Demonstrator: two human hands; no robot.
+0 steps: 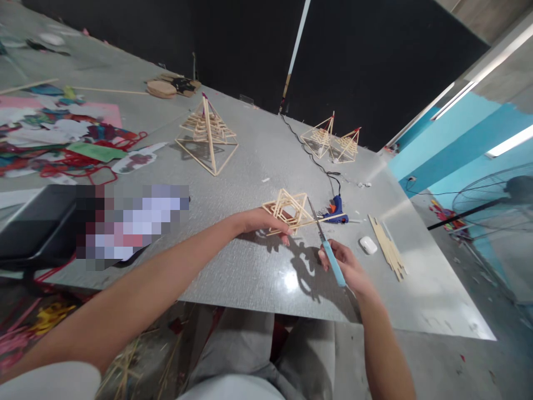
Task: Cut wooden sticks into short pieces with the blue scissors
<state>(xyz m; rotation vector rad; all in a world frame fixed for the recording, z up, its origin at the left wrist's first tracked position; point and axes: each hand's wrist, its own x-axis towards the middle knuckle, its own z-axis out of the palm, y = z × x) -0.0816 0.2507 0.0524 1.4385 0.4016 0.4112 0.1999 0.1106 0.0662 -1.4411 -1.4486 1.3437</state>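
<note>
Above the table (250, 161), hands (263, 219) (348, 268) grip frame (296, 200), cutter (330, 255).

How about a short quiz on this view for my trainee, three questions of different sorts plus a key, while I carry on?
1. Multiple choice: what is in the right hand?
A) the blue glue gun
B) the cutting tool with the light-blue handle
C) the white case

2. True or false: the left hand is empty.

3. Count: how many pyramid-shaped frames stand on the table, apart from anything held?

Key:
1. B
2. False; it holds a small stick frame.
3. Three: a larger one in the left half of the picture and two together toward the back right.
</note>
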